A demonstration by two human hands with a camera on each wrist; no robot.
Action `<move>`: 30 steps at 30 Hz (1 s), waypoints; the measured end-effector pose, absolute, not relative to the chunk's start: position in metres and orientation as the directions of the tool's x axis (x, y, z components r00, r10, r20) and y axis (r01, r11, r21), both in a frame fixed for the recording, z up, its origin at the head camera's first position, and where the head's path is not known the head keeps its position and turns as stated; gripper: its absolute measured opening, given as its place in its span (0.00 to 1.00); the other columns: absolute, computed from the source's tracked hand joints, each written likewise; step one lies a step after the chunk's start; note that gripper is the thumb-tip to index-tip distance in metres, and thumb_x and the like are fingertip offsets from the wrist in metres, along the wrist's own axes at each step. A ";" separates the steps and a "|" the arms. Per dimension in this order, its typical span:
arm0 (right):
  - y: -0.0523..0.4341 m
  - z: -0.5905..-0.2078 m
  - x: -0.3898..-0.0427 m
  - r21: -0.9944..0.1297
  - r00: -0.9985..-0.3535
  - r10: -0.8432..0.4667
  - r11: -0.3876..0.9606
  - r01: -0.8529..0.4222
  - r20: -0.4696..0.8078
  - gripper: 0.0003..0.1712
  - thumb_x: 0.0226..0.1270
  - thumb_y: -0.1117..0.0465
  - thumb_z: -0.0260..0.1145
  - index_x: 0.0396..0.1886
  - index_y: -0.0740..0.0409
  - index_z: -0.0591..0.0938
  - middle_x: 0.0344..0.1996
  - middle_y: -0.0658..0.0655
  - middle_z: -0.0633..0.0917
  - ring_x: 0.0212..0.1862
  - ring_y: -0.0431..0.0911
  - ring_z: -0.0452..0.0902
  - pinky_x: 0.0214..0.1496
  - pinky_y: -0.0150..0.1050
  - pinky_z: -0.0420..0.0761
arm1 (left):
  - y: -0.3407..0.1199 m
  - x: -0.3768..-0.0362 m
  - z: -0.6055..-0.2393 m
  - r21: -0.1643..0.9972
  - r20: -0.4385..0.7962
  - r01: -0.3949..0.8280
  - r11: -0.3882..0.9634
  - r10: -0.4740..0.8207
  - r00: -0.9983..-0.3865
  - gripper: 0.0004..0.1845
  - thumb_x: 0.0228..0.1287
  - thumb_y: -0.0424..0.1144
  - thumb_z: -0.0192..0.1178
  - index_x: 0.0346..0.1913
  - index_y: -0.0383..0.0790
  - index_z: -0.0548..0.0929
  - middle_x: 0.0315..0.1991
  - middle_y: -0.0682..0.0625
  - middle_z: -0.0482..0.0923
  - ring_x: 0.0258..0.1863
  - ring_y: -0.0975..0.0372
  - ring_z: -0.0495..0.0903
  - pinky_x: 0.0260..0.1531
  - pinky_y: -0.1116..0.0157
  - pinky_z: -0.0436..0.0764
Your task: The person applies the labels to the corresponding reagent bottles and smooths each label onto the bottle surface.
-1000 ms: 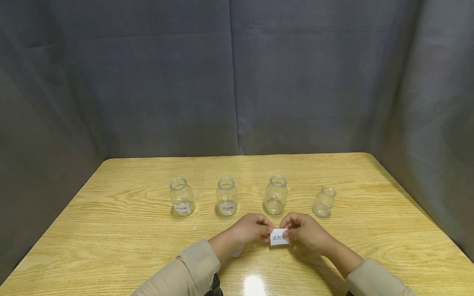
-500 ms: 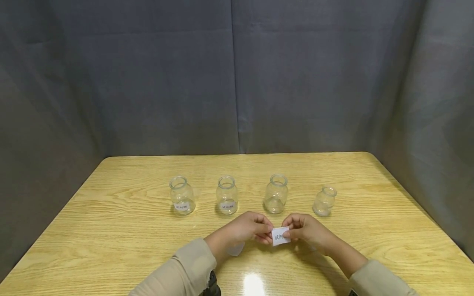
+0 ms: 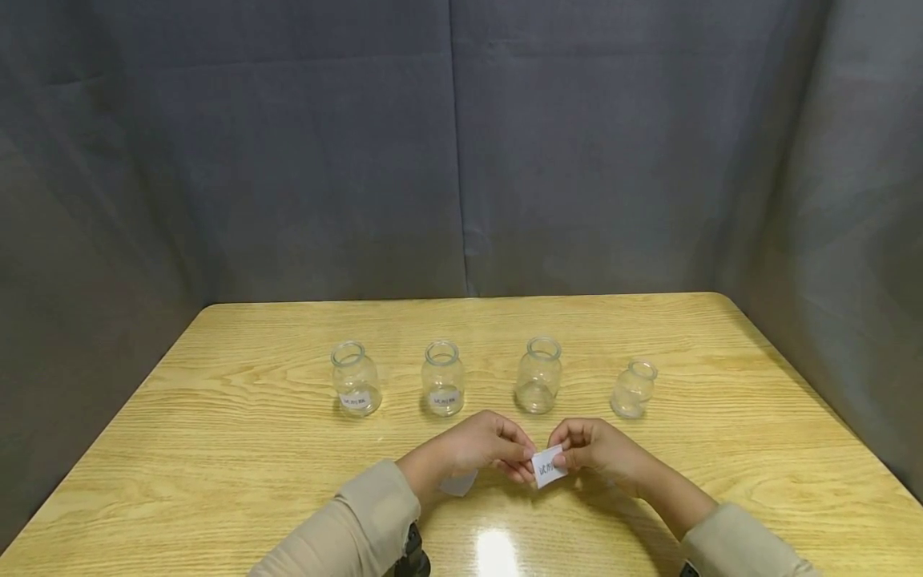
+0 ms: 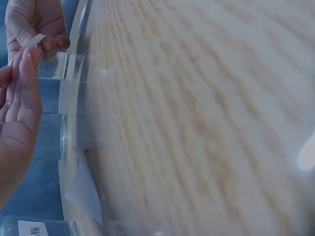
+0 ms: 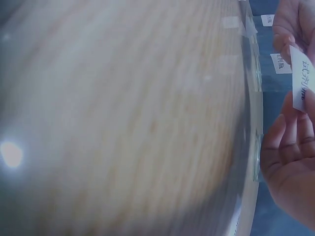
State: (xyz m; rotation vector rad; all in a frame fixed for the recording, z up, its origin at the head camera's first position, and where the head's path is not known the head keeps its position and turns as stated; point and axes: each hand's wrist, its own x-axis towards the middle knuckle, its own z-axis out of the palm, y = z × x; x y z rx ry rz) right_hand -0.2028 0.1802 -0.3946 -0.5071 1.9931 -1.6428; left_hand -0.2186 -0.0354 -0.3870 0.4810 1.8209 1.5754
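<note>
Over a table (image 3: 238,465), left hand (image 3: 483,443) and right hand (image 3: 598,449) tilt what both pinch further than a second ago, clear of any jar. Ahead-left of the left hand stand a labelled jar (image 3: 355,375) and its twin (image 3: 443,373); beyond the fingertips, a plain jar (image 3: 538,375); beyond the right hand, a small jar (image 3: 634,390). Paper (image 3: 458,484) lies under the left wrist; between the fingertips, the label (image 3: 545,470), partly thumb-covered.

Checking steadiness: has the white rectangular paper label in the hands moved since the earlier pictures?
Yes, slightly: in the head view, the label has tilted and shifted down the picture, away from the larger unlabelled clear glass jar.
</note>
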 end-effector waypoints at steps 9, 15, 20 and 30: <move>0.178 -0.393 -0.202 -0.980 -0.808 -0.575 0.198 0.015 -0.128 0.18 0.58 0.67 0.63 0.39 0.79 0.70 0.27 0.48 0.78 0.33 0.41 0.74 0.35 0.32 0.75 | -0.037 -0.221 -0.389 0.969 -0.245 -0.165 0.182 0.666 -0.704 0.09 0.58 0.25 0.55 0.37 0.18 0.78 0.28 0.36 0.82 0.23 0.63 0.81 0.29 0.67 0.82; 0.177 -0.392 -0.201 -0.986 -0.820 -0.559 0.162 0.035 -0.121 0.07 0.58 0.68 0.62 0.35 0.69 0.75 0.27 0.48 0.78 0.33 0.41 0.74 0.36 0.32 0.74 | -0.038 -0.221 -0.389 0.972 -0.234 -0.153 0.179 0.645 -0.728 0.09 0.58 0.26 0.55 0.38 0.19 0.78 0.28 0.35 0.82 0.22 0.63 0.80 0.30 0.66 0.83; 0.176 -0.396 -0.204 -0.989 -0.826 -0.557 0.149 0.010 -0.092 0.07 0.58 0.63 0.64 0.34 0.62 0.77 0.27 0.48 0.78 0.32 0.40 0.72 0.34 0.30 0.72 | -0.038 -0.223 -0.390 0.972 -0.232 -0.152 0.179 0.620 -0.750 0.09 0.58 0.25 0.55 0.38 0.18 0.78 0.29 0.33 0.81 0.23 0.64 0.80 0.30 0.67 0.82; 0.171 -0.392 -0.204 -0.984 -0.868 -0.484 0.172 0.035 -0.115 0.16 0.58 0.65 0.63 0.38 0.74 0.73 0.28 0.49 0.78 0.32 0.40 0.73 0.34 0.30 0.74 | -0.038 -0.226 -0.392 0.972 -0.232 -0.158 0.176 0.577 -0.783 0.09 0.59 0.27 0.55 0.39 0.21 0.78 0.26 0.44 0.81 0.25 0.64 0.80 0.31 0.69 0.81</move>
